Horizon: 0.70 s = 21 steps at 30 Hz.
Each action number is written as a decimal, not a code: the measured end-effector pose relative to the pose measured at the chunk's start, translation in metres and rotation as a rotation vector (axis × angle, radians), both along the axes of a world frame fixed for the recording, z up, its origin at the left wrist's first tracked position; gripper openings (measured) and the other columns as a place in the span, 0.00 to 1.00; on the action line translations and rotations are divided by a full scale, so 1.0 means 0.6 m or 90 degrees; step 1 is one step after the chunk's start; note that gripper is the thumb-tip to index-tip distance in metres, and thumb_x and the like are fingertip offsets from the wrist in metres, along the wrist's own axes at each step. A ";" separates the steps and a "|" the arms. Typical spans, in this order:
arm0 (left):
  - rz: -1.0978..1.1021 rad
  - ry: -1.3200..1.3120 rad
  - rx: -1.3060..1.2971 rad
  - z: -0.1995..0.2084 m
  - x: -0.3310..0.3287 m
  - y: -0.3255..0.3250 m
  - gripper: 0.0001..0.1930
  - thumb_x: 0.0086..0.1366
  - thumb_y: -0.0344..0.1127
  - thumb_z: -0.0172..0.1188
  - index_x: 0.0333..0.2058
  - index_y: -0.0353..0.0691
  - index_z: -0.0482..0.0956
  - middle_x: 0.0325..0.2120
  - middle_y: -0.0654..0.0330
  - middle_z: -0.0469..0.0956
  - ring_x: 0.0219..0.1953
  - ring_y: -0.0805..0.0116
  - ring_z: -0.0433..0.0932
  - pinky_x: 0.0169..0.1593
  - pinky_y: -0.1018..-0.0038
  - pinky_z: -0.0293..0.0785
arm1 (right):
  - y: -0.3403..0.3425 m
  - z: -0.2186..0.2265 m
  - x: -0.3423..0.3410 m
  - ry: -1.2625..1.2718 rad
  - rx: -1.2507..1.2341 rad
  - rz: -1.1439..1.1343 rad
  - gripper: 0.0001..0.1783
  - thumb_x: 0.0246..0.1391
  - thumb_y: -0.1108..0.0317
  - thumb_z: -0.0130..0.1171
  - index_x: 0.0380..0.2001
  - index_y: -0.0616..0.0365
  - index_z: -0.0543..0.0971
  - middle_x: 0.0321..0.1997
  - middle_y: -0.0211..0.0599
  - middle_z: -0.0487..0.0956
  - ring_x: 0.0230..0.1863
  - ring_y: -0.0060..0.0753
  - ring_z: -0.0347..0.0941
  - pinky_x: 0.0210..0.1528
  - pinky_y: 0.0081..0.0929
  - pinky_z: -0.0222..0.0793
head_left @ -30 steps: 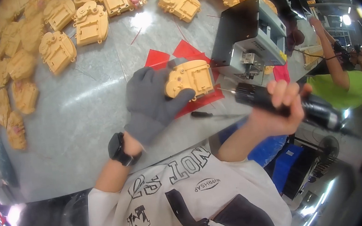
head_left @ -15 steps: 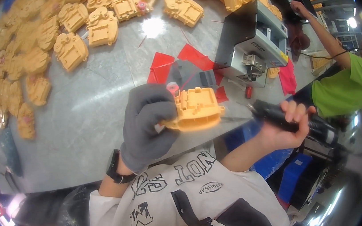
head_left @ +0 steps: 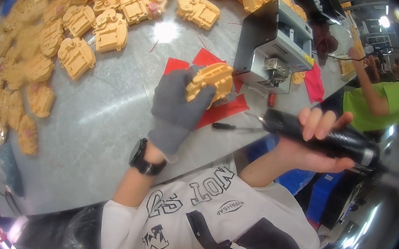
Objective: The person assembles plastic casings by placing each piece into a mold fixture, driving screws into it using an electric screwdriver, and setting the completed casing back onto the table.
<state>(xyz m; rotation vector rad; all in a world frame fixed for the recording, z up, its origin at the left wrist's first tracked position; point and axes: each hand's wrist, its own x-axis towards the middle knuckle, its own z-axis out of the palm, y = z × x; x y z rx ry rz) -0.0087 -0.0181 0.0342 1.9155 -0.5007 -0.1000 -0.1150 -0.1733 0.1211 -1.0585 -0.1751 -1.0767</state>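
My left hand (head_left: 180, 104), in a grey glove, is closed round a yellow-orange plastic housing (head_left: 216, 80). The housing is tilted, just above the red tape strips (head_left: 227, 110) on the table, and the glove covers its near left part. In my bare right hand (head_left: 317, 145) is a black electric screwdriver (head_left: 321, 135), its thin bit pointing left toward the housing but apart from it. Between the two hands a small black-handled screwdriver (head_left: 224, 126) lies on the table.
A grey-black box-shaped machine (head_left: 274, 49), perhaps a screw feeder, stands right of the housing. Many similar housings (head_left: 76, 57) lie across the back and left of the grey table (head_left: 88, 137). A co-worker in a green shirt (head_left: 372, 105) is at the right.
My left hand has moved up and away from me, turning the housing from level to tilted over the red tape. The electric screwdriver shifted slightly left. The co-worker's arm has come down.
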 end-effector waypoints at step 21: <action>-0.038 -0.123 0.004 -0.049 0.024 -0.025 0.23 0.53 0.39 0.57 0.48 0.41 0.69 0.44 0.48 0.70 0.44 0.51 0.70 0.47 0.63 0.66 | 0.004 -0.007 0.146 0.008 -0.041 0.267 0.56 0.38 0.25 0.48 0.54 0.67 0.54 0.24 0.47 0.72 0.18 0.36 0.70 0.23 0.31 0.68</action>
